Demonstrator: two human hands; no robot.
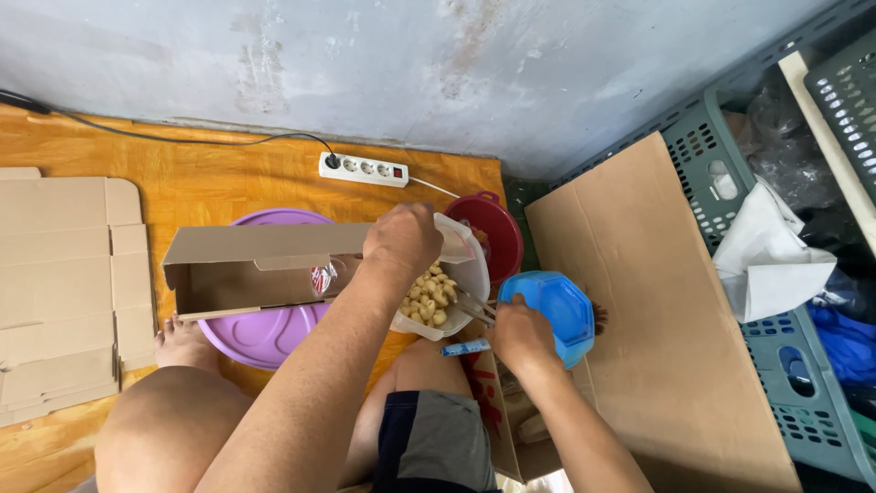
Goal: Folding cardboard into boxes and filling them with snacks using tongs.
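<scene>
Cashews in a clear tub, held over the floor

Left hand (401, 239) grips the clear plastic tub (443, 290) of cashew nuts (429, 301); right hand (520, 336) fingers pinch metal tongs (476, 307), long axis pointing toward 10 o'clock into the tub. Blue lid (552, 310) at 3 o'clock; open cardboard box (255, 269) at 9.

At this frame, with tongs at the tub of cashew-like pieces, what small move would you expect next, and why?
Probably the right hand closes the tongs on a few pieces and lifts them. The tong tips already reach into the white tub of pale nut pieces, the left hand steadies the tub's rim, and an open cardboard box lies beside it.
</scene>
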